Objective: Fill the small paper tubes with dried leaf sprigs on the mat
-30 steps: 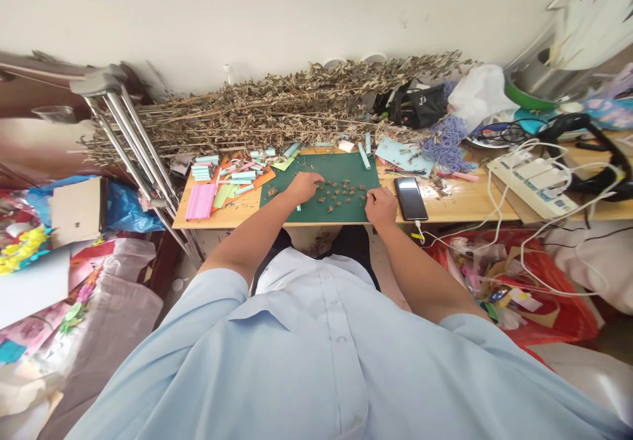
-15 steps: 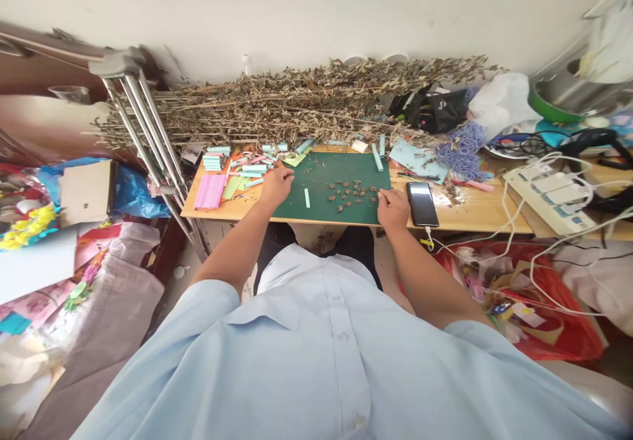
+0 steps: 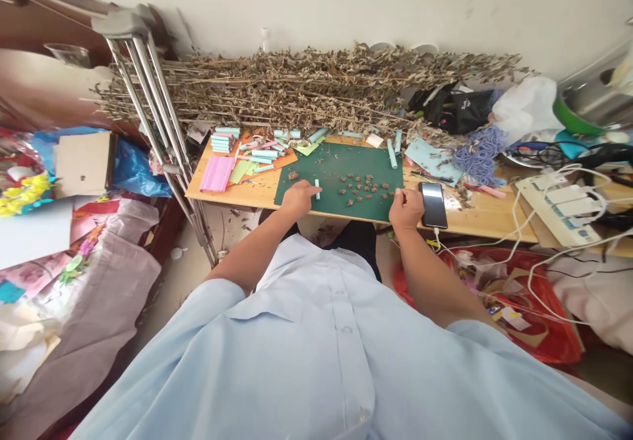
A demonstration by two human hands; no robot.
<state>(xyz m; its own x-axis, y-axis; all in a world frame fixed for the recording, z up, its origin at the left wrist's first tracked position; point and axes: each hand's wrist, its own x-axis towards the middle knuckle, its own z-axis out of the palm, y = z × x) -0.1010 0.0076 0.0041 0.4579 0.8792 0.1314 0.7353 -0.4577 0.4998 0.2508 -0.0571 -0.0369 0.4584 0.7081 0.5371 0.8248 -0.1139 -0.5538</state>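
Observation:
My left hand (image 3: pixel 298 199) is over the front left of a green cutting mat (image 3: pixel 326 163). Its index finger stretches across a small light-blue paper roll (image 3: pixel 317 185) standing out on the mat; the other fingers are curled and the thumb is hidden. A brown dried clump (image 3: pixel 293 175) lies just beyond this hand. My right hand (image 3: pixel 406 209) rests at the mat's front right corner, thumb and index finger pinched together, whatever they hold too small to make out. Between the hands lie several small brown dried clumps (image 3: pixel 368 180).
Several light-blue rolls (image 3: pixel 222 143) and pink paper (image 3: pixel 217 173) lie at the left. A phone (image 3: pixel 434 204) sits beside my right hand, near a power strip (image 3: pixel 561 206). Dried stalks (image 3: pixel 297 90) line the back. Metal crutches (image 3: pixel 153 84) stand left of the table.
My left hand has moved right and towards me, from the left edge of the mat to the small roll. A brown clump now shows where it was. My right hand stays near the mat's right edge.

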